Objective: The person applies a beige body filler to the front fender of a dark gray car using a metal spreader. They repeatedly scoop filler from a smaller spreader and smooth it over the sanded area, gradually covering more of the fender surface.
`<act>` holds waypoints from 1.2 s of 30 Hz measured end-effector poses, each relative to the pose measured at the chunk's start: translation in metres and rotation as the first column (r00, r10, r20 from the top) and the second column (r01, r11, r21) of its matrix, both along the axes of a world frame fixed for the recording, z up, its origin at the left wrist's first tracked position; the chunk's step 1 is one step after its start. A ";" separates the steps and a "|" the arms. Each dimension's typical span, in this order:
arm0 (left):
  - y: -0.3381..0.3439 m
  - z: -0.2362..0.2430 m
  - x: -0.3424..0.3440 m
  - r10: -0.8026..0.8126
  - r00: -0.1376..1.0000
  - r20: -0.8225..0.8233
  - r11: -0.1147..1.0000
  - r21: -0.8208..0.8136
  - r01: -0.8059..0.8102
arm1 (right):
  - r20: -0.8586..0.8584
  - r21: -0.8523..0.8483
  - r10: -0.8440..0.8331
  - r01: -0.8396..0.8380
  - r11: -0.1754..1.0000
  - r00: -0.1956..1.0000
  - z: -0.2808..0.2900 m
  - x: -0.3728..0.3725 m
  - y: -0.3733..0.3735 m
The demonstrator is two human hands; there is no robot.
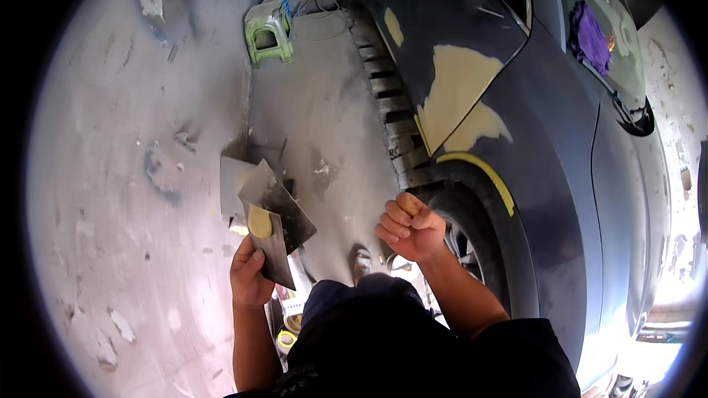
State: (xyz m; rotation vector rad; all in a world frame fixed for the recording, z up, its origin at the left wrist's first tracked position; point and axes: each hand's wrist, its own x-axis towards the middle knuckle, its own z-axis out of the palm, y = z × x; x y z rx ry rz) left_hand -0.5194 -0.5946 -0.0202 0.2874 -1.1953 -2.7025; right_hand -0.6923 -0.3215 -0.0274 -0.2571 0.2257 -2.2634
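Note:
My left hand (251,274) is closed on the edge of a flat metal putty spreader (273,254), its thumb across the face. A dab of yellow body filler (259,222) sits on the spreader's upper end. Directly beyond it is a larger dark metal sheet (276,203); I cannot tell whether the hand bears it too. To the right, my right hand (413,227) is raised beside the car's front wheel (472,239), fingers curled into a fist. Whether anything is inside is hidden. Pale yellow filler patches (461,85) cover part of the dark grey car door (413,26) and fender.
Yellow tape (487,173) follows the wheel arch. A green plastic stool (268,33) stands farther off on the stained floor. A roll of yellow tape (287,340) lies low beside my left forearm. Purple cloth (589,38) rests by the windshield.

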 end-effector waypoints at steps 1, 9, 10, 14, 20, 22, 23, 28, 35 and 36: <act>-0.008 0.001 -0.015 -0.015 1.000 -0.006 1.000 0.011 0.015 | -0.008 -0.011 0.002 -0.002 1.000 1.000 0.001 -0.014 -0.008; -0.070 -0.016 -0.149 -0.097 0.995 0.000 0.993 0.075 0.097 | 0.062 0.187 -0.176 0.161 0.969 0.982 -0.014 -0.112 -0.061; -0.078 -0.020 -0.170 -0.121 0.993 -0.007 0.989 0.082 0.121 | -0.001 0.285 -0.195 0.187 0.940 0.981 -0.018 -0.126 -0.067; -0.117 -0.034 -0.251 -0.173 0.985 0.011 0.984 0.048 0.172 | -0.106 0.458 -0.223 0.246 0.854 0.969 -0.045 -0.176 -0.092; -0.158 -0.027 -0.367 -0.478 0.878 0.022 0.876 0.078 0.475 | -0.109 0.574 -0.317 0.320 0.754 0.942 -0.050 -0.231 -0.147; -0.158 -0.023 -0.403 -0.561 0.826 0.052 0.827 0.091 0.555 | -0.145 0.599 -0.324 0.344 0.724 0.935 -0.052 -0.252 -0.155; -0.156 -0.024 -0.419 -0.606 0.794 0.044 0.792 0.125 0.598 | -0.152 0.627 -0.349 0.363 0.689 0.925 -0.050 -0.262 -0.161; -0.141 -0.022 -0.504 -0.745 0.666 0.013 0.659 0.169 0.733 | -0.286 0.601 -0.394 0.484 0.636 0.873 -0.039 -0.333 -0.173; -0.138 0.004 -0.595 -0.802 0.597 0.030 0.591 0.194 0.783 | -0.471 0.559 -0.337 0.571 0.601 0.815 -0.026 -0.432 -0.187; -0.138 0.003 -0.607 -0.755 0.654 0.053 0.652 0.176 0.738 | -0.497 0.546 -0.363 0.609 0.574 0.788 -0.027 -0.445 -0.190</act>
